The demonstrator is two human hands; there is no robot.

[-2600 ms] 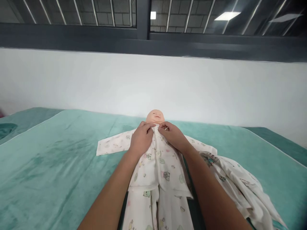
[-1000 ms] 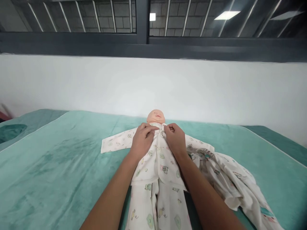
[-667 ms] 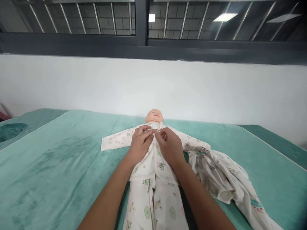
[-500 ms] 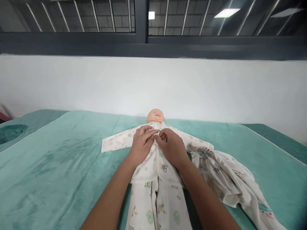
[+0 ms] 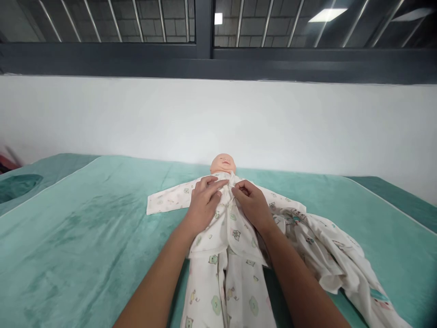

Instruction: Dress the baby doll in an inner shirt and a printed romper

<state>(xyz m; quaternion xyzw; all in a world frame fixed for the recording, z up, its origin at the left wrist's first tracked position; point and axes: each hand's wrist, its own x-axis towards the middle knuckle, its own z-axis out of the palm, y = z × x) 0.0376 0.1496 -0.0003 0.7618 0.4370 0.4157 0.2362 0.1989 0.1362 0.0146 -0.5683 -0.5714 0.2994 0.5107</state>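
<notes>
A baby doll (image 5: 223, 163) lies on its back on a teal blanket (image 5: 85, 228), dressed in a white printed romper (image 5: 227, 255) with its sleeves spread out. My left hand (image 5: 204, 203) rests on the doll's chest, fingers pinching the left edge of the romper's front opening near the collar. My right hand (image 5: 251, 202) pinches the right edge of the same opening, fingers curled on the fabric. The two hands are a short way apart, just below the doll's chin.
A crumpled white printed cloth (image 5: 334, 259) lies to the right of the doll, touching its right sleeve. A white wall (image 5: 218, 123) rises behind the bed, with a dark window frame above. A darker teal mattress edge (image 5: 392, 191) shows at the right.
My hands met at the middle of the romper's chest half a second ago and have now drawn slightly apart. The view has shifted a little; the doll has not moved.
</notes>
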